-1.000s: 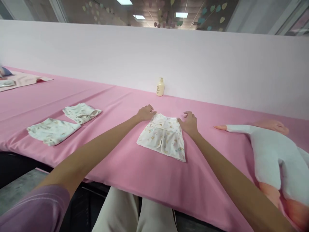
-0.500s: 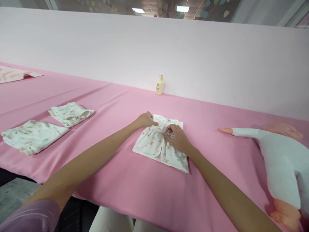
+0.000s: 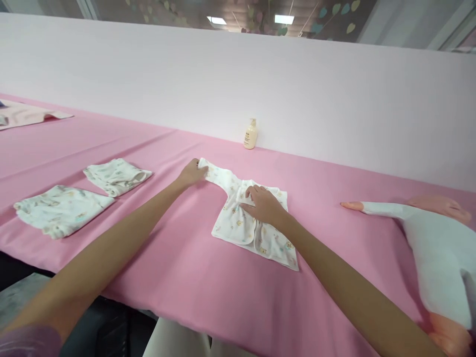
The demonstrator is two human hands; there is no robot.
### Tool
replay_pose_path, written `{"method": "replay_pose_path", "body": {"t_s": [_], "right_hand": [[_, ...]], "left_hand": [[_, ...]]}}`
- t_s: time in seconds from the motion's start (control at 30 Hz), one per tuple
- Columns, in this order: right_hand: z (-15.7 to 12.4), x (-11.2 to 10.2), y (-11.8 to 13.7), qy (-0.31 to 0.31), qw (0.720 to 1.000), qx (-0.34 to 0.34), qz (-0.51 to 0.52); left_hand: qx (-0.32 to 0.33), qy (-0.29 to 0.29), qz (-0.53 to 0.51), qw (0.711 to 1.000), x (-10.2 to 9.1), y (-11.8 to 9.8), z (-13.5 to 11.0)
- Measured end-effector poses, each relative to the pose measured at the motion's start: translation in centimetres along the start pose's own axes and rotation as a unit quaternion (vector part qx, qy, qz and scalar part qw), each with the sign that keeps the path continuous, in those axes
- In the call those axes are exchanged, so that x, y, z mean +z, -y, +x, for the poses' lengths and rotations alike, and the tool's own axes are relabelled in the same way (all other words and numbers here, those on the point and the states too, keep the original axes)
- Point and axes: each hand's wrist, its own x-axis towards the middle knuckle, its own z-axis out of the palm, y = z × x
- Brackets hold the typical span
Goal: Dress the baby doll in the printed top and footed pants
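Observation:
A small white baby shirt (image 3: 233, 224) with a yellow and brown animal print lies front up on the pink cloth, its left-hand sleeve stretched out to the side. My left hand (image 3: 191, 172) is closed on the cuff end of that sleeve. Across the upper front of the shirt rests my right hand (image 3: 265, 204), thumb and fingers apart, pressing on the fabric. The shirt's other sleeve lies within the body outline, partly hidden by this hand.
Two folded printed baby garments, one nearer (image 3: 61, 210) and one farther (image 3: 117, 176), lie at left. A cream pump bottle (image 3: 250, 135) stands by the white wall (image 3: 167, 74). A baby doll in white clothing (image 3: 433, 248) lies at right. A pale pink cloth (image 3: 31, 114) sits far left.
My left hand has pulled the sleeve out from across the shirt toward the left. My right hand has stayed on the shirt's front, its fingers now spread more. The view has shifted slightly.

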Motion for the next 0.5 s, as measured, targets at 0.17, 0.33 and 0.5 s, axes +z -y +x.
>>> {"method": "replay_pose_path", "body": {"t_s": [0.17,0.33,0.5], "right_hand": [[1.7,0.7,0.3,0.019,0.994,-0.09,-0.062],[2.4,-0.3,0.4,-0.055,0.995,-0.059,-0.051],[-0.5,-5.4,-3.3,-0.248,0.952,0.166,0.061]], "left_hand": [[0.049,-0.031,0.136,0.989,-0.6,3.9,0.0],[0.085,-0.034,0.214,0.973,0.0,4.3,-0.3],[0.093,-0.035,0.211,0.972,0.0,4.6,-0.4]]}}
